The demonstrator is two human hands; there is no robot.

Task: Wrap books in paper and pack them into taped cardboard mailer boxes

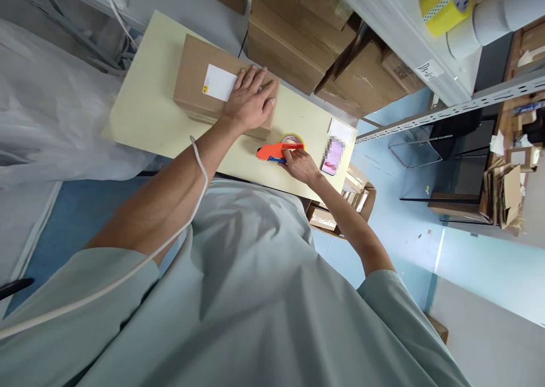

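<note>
A brown cardboard box lies on the pale yellow table, with a white label on its top. My left hand rests flat on the box's right part, fingers spread, covering the label's edge. To the right of the box, my right hand is closed around an orange tape dispenser with a blue part. A roll of tape with a yellow rim sits in or right behind the dispenser; which of these is hard to tell.
A phone and a white card lie at the table's right end. Large cartons stand behind the table. An open box is below on the right. A metal shelf holds yellow tape. A white cable crosses my left arm.
</note>
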